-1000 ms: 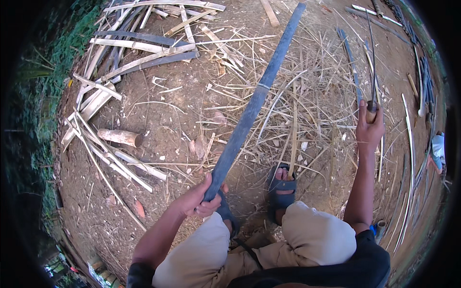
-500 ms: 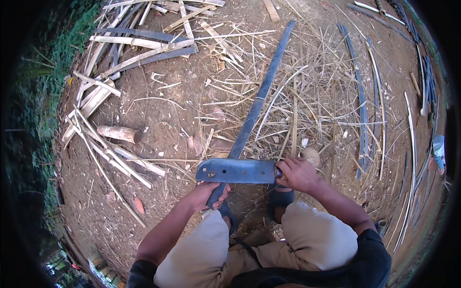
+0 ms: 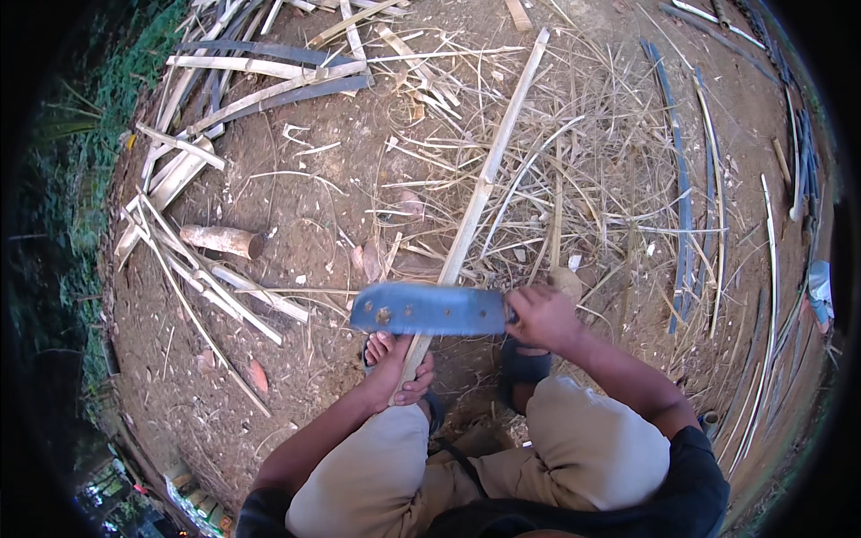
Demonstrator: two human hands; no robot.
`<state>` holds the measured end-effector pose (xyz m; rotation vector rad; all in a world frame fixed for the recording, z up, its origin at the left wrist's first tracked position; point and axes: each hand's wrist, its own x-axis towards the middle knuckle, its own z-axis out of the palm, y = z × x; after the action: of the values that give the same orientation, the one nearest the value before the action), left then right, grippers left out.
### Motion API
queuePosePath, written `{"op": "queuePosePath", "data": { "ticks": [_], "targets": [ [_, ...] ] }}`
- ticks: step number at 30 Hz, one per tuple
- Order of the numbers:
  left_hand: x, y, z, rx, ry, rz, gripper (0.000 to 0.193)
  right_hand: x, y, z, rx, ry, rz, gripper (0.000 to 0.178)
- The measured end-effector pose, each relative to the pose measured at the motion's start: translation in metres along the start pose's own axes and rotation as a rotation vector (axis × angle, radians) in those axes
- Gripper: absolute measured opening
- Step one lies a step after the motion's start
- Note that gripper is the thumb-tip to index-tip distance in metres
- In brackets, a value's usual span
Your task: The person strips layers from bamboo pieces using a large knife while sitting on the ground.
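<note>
A long split bamboo strip (image 3: 484, 184), pale side up, runs from between my knees out over the shavings ahead. My left hand (image 3: 401, 369) is wrapped round its near end. In my right hand (image 3: 543, 318) is the handle of a broad, dark machete (image 3: 430, 309). The blade, slightly blurred and marked with several holes, lies crosswise above the strip just ahead of my left fingers. Whether its edge touches the bamboo I cannot tell.
Thin bamboo shavings (image 3: 592, 179) litter the ground ahead. Split bamboo pieces (image 3: 269, 67) are heaped at the far left, near a short log (image 3: 221, 240). Dark strips (image 3: 674, 179) lie to the right. A round wooden piece (image 3: 567, 283) sits beyond my right hand.
The bamboo strip has been turned over, from its dark side to its pale side. The machete has shifted slightly left and up, and my left fingers have changed their grip.
</note>
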<state>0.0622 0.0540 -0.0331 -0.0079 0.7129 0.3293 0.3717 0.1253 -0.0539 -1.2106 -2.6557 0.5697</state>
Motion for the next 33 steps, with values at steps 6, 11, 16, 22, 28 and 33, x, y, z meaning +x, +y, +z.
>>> {"op": "queuePosePath", "data": {
  "ticks": [6, 11, 16, 22, 28, 33],
  "targets": [
    [-0.019, -0.003, 0.001, 0.101, 0.155, 0.024, 0.059, 0.011, 0.003, -0.008, -0.076, -0.073, 0.134, 0.038],
    [-0.014, 0.002, 0.019, 0.209, 0.217, 0.030, 0.041, 0.030, 0.025, -0.022, 0.044, -0.072, 0.590, 0.032],
    [-0.020, 0.002, 0.028, 0.231, 0.252, -0.014, 0.041, 0.025, 0.005, -0.013, -0.182, -0.063, -0.010, 0.028],
    [-0.022, -0.001, 0.026, 0.302, 0.258, 0.043, 0.041, 0.065, 0.047, -0.025, 0.038, -0.136, 0.708, 0.021],
    [-0.025, -0.003, 0.028, 0.194, 0.210, 0.009, 0.039, 0.052, 0.048, -0.013, -0.048, -0.130, 0.185, 0.019],
    [-0.025, 0.005, 0.034, 0.175, 0.177, 0.017, 0.036, 0.060, 0.029, -0.019, -0.004, -0.060, 0.475, 0.024]
  ]
}}
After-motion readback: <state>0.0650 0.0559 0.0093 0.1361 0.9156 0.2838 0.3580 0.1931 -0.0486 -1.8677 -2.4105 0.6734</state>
